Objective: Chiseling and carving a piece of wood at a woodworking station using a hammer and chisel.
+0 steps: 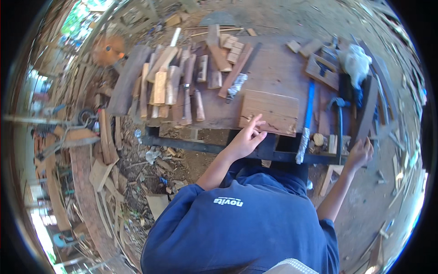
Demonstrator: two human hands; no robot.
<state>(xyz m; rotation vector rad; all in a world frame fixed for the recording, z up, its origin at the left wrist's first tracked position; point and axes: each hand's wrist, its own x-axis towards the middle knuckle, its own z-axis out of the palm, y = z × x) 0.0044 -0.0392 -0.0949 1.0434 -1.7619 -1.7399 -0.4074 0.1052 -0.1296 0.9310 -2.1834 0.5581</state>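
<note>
A flat rectangular wooden board lies at the near edge of the workbench, in front of me. My left hand is at its lower left corner, fingers stretched out and apart, with nothing held in them. Out to the right, my right hand has its fingers curled at the near end of a long dark curved wooden piece. Whether they grip that piece or something smaller is hidden. Between the hands lie a blue strip with a silver-wrapped end and a hammer-like tool.
Many wood offcuts crowd the bench's left side, with small blocks beyond. At the far right are a wooden piece with a cutout and a crumpled plastic bag. Wood scraps litter the ground; an orange round object stands far left.
</note>
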